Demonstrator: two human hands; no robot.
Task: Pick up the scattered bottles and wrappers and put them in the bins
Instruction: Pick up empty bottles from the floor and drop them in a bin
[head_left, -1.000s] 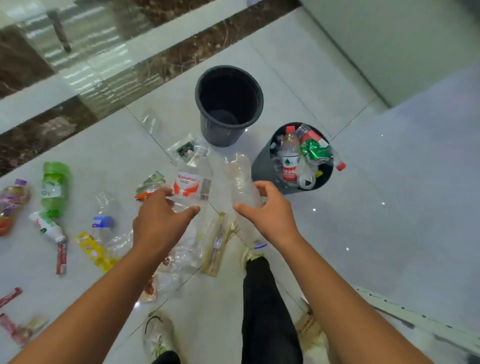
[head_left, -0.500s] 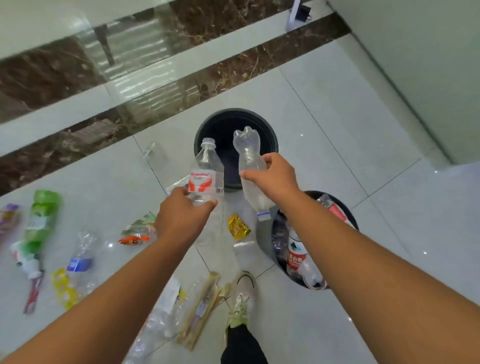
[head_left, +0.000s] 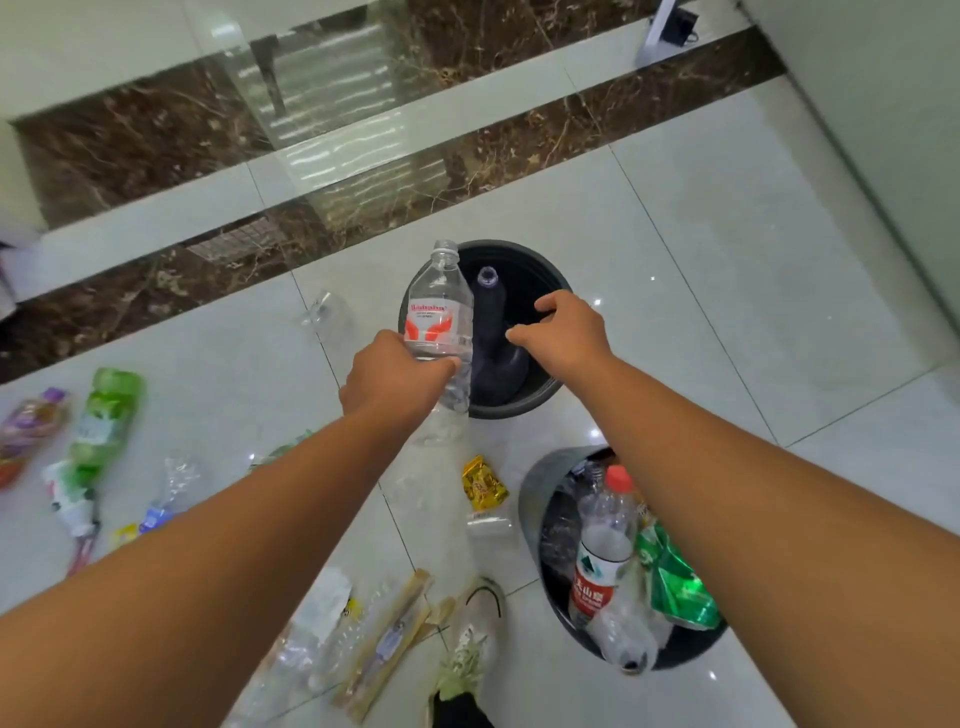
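The left hand (head_left: 395, 376) grips a labelled bottle (head_left: 439, 312) upright over the far bin's (head_left: 514, 410) left rim; the right hand (head_left: 563, 332) hovers loose and empty over its mouth, where a clear bottle (head_left: 491, 322), dim against the black, seems to sit inside. A full bin (head_left: 530, 499) stands nearer than the far bin; a green bottle (head_left: 106, 415), a gold wrapper (head_left: 483, 483) and other litter lie unpicked to the far bin's left and near side, so I judge much remains.

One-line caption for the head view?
Right hand open above the black bin with a clear bottle inside; left hand holds a red-labelled bottle.
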